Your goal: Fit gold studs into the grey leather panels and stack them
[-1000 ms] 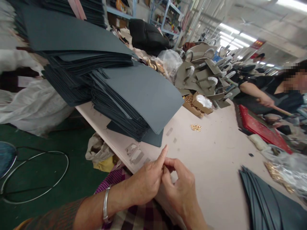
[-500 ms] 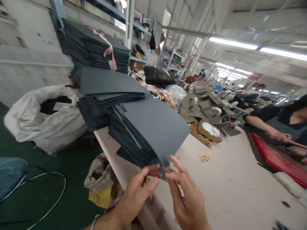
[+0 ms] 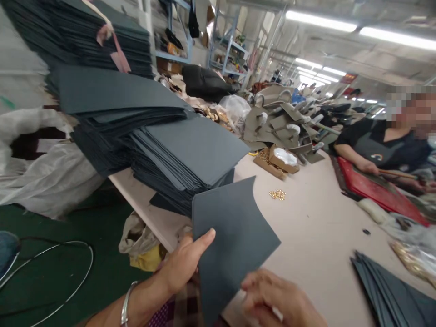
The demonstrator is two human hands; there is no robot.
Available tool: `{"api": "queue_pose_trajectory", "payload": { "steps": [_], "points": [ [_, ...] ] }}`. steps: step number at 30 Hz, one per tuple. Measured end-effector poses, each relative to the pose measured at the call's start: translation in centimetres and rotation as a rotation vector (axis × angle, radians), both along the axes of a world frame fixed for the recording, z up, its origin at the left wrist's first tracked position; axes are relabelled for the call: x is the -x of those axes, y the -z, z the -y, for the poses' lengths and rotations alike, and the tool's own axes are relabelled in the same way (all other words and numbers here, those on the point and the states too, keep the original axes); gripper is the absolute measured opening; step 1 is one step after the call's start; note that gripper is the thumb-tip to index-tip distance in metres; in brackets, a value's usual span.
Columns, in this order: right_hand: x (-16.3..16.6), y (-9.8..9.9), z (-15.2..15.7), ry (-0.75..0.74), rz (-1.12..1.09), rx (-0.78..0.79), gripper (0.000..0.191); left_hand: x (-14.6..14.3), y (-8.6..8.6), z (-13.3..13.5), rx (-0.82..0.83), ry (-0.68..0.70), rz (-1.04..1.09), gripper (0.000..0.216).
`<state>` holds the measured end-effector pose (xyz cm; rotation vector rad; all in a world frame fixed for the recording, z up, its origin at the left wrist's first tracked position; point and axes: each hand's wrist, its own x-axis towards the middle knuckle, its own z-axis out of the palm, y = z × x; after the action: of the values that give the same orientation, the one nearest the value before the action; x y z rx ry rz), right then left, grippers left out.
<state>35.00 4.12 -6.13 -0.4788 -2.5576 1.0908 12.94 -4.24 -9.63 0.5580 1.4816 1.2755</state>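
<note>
A dark grey-green panel (image 3: 231, 222), like leather or board, is tilted up in front of me. My left hand (image 3: 190, 261) grips its left edge, thumb on the face and the other fingers hidden behind. Close to the panel's lower right edge, my right hand (image 3: 272, 297) is blurred, its fingers curled together; whether they hold something small is hidden. Just beyond the panel lies a stack of similar panels (image 3: 204, 150). A small pile of gold-coloured metal studs (image 3: 278, 195) rests on the pale table (image 3: 313, 227), right of the panel.
A cardboard box (image 3: 272, 163) with more studs stands farther back, near grey-brown pieces with handles (image 3: 272, 118). More dark panels (image 3: 391, 290) lie at right. Across the table a person (image 3: 378, 145) works beside a red tray (image 3: 364, 181). White sacking (image 3: 51, 177) is at left.
One panel has come off the stack into my left hand, which held small copper-coloured studs before. My right hand has moved down along the panel and its fingers have curled. The view has shifted right.
</note>
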Motion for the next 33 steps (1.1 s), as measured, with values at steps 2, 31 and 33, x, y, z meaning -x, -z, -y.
{"api": "queue_pose_trajectory", "payload": {
  "steps": [2, 31, 33],
  "points": [
    [-0.2, 0.6, -0.4, 0.225, -0.024, 0.102, 0.015, -1.1, 0.7, -0.2, 0.043, 0.115, 0.140, 0.053],
    [2.3, 5.5, -1.0, 0.567, -0.005, 0.096, 0.010, -2.8, -0.7, -1.9, -0.045, 0.183, -0.347, 0.044],
    [2.5, 5.5, -1.2, 0.584, 0.019, 0.123, 0.012, -2.7, -0.7, -2.1, -0.022, 0.152, -0.335, 0.045]
  ]
}}
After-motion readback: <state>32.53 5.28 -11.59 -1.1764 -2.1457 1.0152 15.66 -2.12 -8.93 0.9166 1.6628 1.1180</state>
